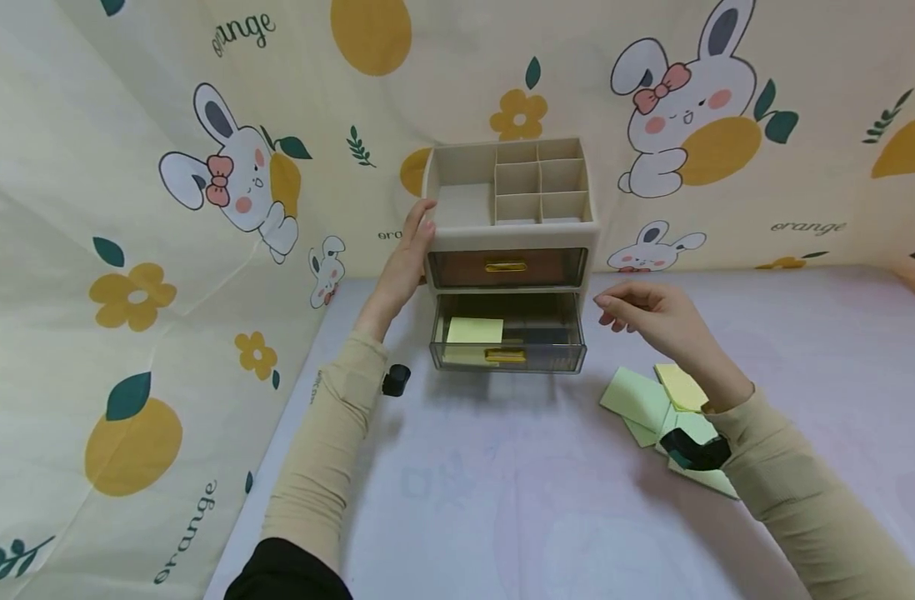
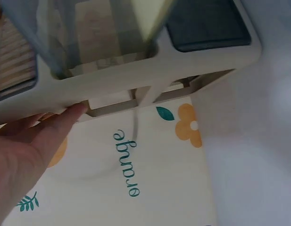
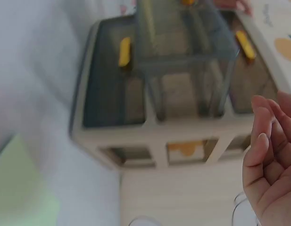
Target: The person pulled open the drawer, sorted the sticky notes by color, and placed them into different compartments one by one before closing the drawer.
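Note:
A cream desk organizer [image 1: 513, 237] has clear-fronted drawers with gold handles. Its middle drawer [image 1: 543, 358] is pulled out, with a yellow-green sticky note pad [image 1: 475, 331] inside. My left hand [image 1: 401, 275] rests against the organizer's left side, its fingertips near the top edge. In the left wrist view, the fingers [image 2: 65, 120] touch the side panel beside its cut-outs. To the right of the organizer hovers my right hand [image 1: 656, 321], fingers loosely bent and holding nothing. The right wrist view shows that hand [image 3: 275, 160] apart from the drawers.
Green and yellow sticky notes [image 1: 637, 398] lie in a loose pile on the table, under and beside my right forearm. The top drawer [image 1: 465, 271] is closed. Compartments [image 1: 517, 179] divide the organizer's top. A printed cloth backdrop [image 1: 442, 108] stands right behind it.

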Action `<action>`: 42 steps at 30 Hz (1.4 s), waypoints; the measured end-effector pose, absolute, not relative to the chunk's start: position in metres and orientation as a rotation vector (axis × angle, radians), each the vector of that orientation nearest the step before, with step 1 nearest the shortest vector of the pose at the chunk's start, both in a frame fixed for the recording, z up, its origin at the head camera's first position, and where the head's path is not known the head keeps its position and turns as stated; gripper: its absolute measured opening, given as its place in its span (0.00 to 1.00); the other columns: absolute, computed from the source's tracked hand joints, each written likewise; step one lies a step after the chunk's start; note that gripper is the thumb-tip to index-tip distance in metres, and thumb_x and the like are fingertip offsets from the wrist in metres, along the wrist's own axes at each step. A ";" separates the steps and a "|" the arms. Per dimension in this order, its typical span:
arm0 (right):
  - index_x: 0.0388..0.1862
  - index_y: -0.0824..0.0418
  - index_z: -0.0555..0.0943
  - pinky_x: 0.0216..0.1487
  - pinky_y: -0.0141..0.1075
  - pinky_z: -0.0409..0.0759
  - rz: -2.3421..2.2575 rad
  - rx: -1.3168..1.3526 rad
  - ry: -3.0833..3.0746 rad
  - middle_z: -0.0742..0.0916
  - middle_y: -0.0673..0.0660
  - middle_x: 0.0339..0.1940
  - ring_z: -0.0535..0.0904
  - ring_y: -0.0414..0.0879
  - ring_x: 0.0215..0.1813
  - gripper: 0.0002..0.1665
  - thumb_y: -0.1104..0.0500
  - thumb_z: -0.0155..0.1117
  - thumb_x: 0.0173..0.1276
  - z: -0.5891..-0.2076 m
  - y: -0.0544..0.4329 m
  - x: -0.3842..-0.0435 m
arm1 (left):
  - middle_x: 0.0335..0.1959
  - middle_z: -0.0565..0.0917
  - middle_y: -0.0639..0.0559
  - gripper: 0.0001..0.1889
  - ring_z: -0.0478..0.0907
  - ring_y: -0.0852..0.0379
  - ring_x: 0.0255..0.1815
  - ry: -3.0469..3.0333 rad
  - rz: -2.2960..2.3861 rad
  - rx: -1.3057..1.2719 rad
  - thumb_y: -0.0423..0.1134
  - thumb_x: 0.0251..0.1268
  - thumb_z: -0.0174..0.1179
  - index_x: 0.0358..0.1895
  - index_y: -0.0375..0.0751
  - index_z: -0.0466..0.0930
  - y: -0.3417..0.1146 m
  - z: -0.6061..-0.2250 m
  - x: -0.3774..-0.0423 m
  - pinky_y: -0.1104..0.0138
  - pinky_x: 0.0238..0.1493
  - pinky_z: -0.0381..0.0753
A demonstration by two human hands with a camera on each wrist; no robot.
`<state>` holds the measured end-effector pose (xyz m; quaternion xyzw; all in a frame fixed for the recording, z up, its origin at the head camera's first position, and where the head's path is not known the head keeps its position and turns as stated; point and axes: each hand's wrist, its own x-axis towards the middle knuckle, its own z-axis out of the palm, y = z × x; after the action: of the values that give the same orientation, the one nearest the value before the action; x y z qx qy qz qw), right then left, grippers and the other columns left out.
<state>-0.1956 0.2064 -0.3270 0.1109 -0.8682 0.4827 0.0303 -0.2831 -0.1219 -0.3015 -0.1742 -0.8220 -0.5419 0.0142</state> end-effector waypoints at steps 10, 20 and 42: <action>0.48 0.60 0.78 0.33 0.30 0.76 1.330 0.243 -2.840 0.84 0.39 0.29 0.79 0.35 0.32 0.21 0.45 0.54 0.70 -0.354 0.258 -0.201 | 0.77 0.38 0.58 0.26 0.36 0.52 0.78 -2.516 -1.800 -0.624 0.50 0.77 0.28 0.74 0.59 0.40 -0.121 -0.290 -0.273 0.43 0.71 0.41; 0.58 0.67 0.72 0.38 0.35 0.78 1.181 0.198 -3.085 0.84 0.64 0.46 0.79 0.37 0.38 0.28 0.46 0.49 0.73 -0.377 0.300 -0.198 | 0.76 0.49 0.61 0.26 0.48 0.47 0.75 -2.548 -1.706 -0.534 0.62 0.72 0.27 0.71 0.67 0.50 -0.124 -0.306 -0.285 0.38 0.66 0.52; 0.58 0.81 0.58 0.46 0.57 0.72 0.890 -0.002 -3.443 0.69 0.84 0.53 0.67 0.73 0.52 0.51 0.41 0.67 0.56 -0.413 0.336 -0.196 | 0.75 0.53 0.60 0.33 0.54 0.44 0.74 -2.542 -1.684 -0.451 0.73 0.61 0.33 0.68 0.71 0.51 -0.122 -0.308 -0.287 0.40 0.66 0.54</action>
<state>-0.1963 0.3359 -0.4129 -0.0005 -0.9475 0.2449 -0.2057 -0.2866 -0.1222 -0.3085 -0.1463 -0.8243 -0.5461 0.0294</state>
